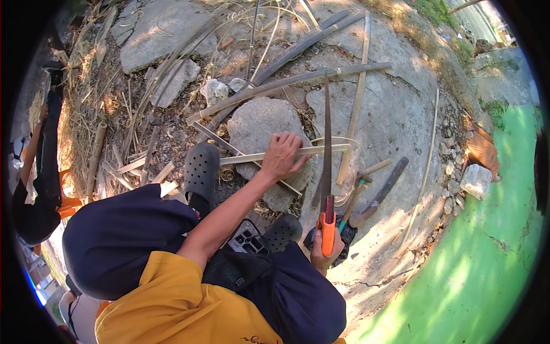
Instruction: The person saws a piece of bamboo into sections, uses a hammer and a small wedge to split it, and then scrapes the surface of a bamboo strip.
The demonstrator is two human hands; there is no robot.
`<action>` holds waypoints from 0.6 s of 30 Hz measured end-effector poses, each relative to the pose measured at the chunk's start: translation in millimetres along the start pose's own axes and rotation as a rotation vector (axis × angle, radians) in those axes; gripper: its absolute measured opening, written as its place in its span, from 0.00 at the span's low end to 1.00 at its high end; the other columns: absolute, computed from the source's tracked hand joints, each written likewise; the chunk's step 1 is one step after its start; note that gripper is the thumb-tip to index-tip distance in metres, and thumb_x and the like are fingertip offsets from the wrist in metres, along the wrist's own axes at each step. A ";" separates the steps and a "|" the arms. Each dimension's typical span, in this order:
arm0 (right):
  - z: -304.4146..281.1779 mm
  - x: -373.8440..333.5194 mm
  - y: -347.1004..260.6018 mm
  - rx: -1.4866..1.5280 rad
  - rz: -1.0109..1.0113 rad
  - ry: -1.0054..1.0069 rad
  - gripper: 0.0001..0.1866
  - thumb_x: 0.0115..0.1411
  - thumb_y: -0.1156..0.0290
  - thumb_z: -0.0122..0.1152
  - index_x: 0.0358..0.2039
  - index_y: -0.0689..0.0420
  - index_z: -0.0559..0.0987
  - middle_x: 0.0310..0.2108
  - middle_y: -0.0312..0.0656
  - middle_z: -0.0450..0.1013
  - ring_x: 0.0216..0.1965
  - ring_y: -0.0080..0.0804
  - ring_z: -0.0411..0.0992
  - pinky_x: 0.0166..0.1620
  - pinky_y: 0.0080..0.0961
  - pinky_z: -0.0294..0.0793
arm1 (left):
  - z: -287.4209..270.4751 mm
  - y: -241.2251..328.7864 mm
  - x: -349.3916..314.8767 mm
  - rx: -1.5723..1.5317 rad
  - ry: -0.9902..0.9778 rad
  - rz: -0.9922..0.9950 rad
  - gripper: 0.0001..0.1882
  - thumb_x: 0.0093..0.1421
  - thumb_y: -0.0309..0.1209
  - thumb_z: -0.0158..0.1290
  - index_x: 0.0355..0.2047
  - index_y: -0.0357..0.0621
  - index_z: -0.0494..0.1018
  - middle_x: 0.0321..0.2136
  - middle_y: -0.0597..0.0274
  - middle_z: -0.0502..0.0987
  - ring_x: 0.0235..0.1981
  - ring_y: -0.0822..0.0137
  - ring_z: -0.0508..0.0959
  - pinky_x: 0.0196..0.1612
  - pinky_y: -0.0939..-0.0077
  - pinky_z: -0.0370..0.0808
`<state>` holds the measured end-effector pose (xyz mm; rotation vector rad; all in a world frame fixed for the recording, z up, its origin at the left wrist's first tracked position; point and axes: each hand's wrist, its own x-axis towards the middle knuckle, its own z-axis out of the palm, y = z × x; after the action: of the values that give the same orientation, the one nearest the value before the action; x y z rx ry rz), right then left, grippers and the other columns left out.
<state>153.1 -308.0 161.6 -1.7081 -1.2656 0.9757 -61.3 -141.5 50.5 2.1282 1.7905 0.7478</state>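
My left hand (282, 156) lies over a pale split bamboo strip (330, 149), its fingers curled around it and pressing it onto a flat grey stone (268, 121). A thin dark strip crosses beneath it at a slant. In my right hand (324, 259) is a handsaw (327, 135), held by its orange grip. Its long, tapering blade points away from me, upright in the view, near the right end of the bamboo strip. Whether the blade touches the strip I cannot tell.
Right of the saw lie a hammer-like tool (353, 198), a dark-bladed tool (379, 198) and a black plastic bag (345, 243). Bamboo lengths (292, 86) and rocks (215, 92) spread ahead. A green-painted surface (458, 281) is at right; another person (48, 155) is at far left.
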 end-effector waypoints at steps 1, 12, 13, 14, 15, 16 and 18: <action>1.8 -0.9 -1.2 0.150 0.007 0.031 0.07 0.60 0.73 0.63 0.34 0.64 0.78 0.19 0.41 0.73 0.20 0.26 0.72 0.28 0.25 0.71 | 0.1 4.1 1.3 0.023 0.020 0.033 0.20 0.63 0.50 0.60 0.37 0.45 0.74 0.35 0.60 0.70 0.41 0.59 0.71 0.46 0.62 0.64; -18.4 -8.4 4.4 0.039 -0.106 -0.060 0.14 0.62 0.65 0.65 0.39 0.65 0.78 0.25 0.41 0.76 0.23 0.26 0.72 0.32 0.25 0.73 | 11.9 -2.9 5.9 -0.218 -0.243 -0.245 0.29 0.73 0.50 0.44 0.25 0.38 0.77 0.18 0.42 0.76 0.21 0.36 0.77 0.27 0.42 0.71; -22.0 -7.4 -5.9 -0.006 -0.057 -0.096 0.20 0.64 0.63 0.66 0.48 0.67 0.81 0.32 0.42 0.81 0.30 0.23 0.76 0.39 0.24 0.76 | 14.7 -4.3 6.5 -0.192 -0.223 -0.286 0.30 0.73 0.48 0.43 0.23 0.38 0.77 0.17 0.40 0.75 0.21 0.35 0.77 0.27 0.41 0.72; -14.5 -1.8 -12.3 0.013 -0.141 -0.061 0.09 0.60 0.70 0.65 0.31 0.62 0.75 0.18 0.41 0.70 0.17 0.29 0.67 0.25 0.27 0.69 | 17.4 -6.3 5.8 -0.167 -0.203 -0.327 0.30 0.74 0.46 0.42 0.21 0.37 0.77 0.17 0.38 0.75 0.21 0.34 0.77 0.27 0.40 0.72; -17.4 -0.2 -9.7 -0.026 -0.173 -0.074 0.08 0.59 0.72 0.66 0.31 0.61 0.75 0.18 0.43 0.70 0.16 0.32 0.67 0.25 0.28 0.69 | 17.3 -2.2 7.0 -0.133 -0.191 -0.300 0.30 0.74 0.45 0.42 0.21 0.38 0.77 0.17 0.38 0.75 0.22 0.35 0.78 0.27 0.41 0.73; -16.6 1.9 -13.9 -0.048 -0.157 -0.078 0.08 0.59 0.73 0.66 0.31 0.61 0.75 0.18 0.43 0.70 0.16 0.33 0.67 0.26 0.29 0.69 | 16.0 -4.5 7.1 -0.090 -0.169 -0.278 0.29 0.73 0.45 0.42 0.21 0.38 0.77 0.18 0.38 0.75 0.22 0.35 0.78 0.27 0.41 0.73; -13.5 2.1 -18.2 -0.078 -0.114 -0.072 0.07 0.58 0.75 0.66 0.30 0.62 0.75 0.18 0.44 0.71 0.16 0.33 0.69 0.26 0.29 0.70 | 18.0 -2.1 4.8 -0.099 -0.160 -0.288 0.28 0.73 0.44 0.43 0.22 0.38 0.77 0.18 0.38 0.76 0.22 0.35 0.78 0.27 0.41 0.73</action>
<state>159.1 -304.3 183.2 -1.6524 -1.4482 0.9391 -52.8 -134.2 35.5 1.7624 1.8760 0.5635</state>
